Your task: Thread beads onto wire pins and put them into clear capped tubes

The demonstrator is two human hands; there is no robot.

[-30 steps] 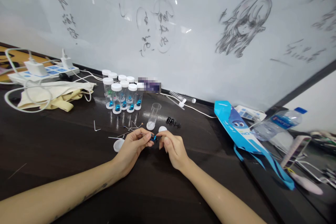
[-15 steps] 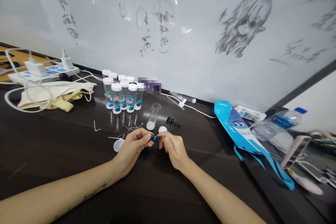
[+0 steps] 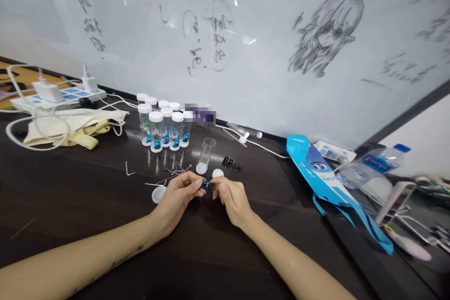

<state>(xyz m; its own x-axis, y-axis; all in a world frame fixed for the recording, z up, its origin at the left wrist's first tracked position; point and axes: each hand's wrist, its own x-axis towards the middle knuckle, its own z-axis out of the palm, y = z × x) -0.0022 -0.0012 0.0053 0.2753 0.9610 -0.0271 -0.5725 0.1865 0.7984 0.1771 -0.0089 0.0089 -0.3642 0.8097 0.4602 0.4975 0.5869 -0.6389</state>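
Observation:
My left hand [image 3: 181,197] pinches a small blue and black part [image 3: 206,186] between thumb and fingers. From the other side my right hand [image 3: 234,199], its fingers curled, has its index fingertip at the part's right end. The part is too small to tell its kind. Just beyond the hands an open clear tube [image 3: 207,153] stands upright on a white base. A white cap [image 3: 218,174] lies behind my right hand, and another white cap [image 3: 159,194] rests left of my left hand. Thin hex keys and wires [image 3: 178,169] lie behind the left hand.
Several white-capped clear tubes [image 3: 156,129] holding blue parts stand at the back. Small black pieces [image 3: 232,163] lie right of the open tube. A hex key [image 3: 129,169], cream cloth bag [image 3: 70,126], power strip [image 3: 70,96], blue bag [image 3: 312,168] and water bottle [image 3: 381,161] lie around.

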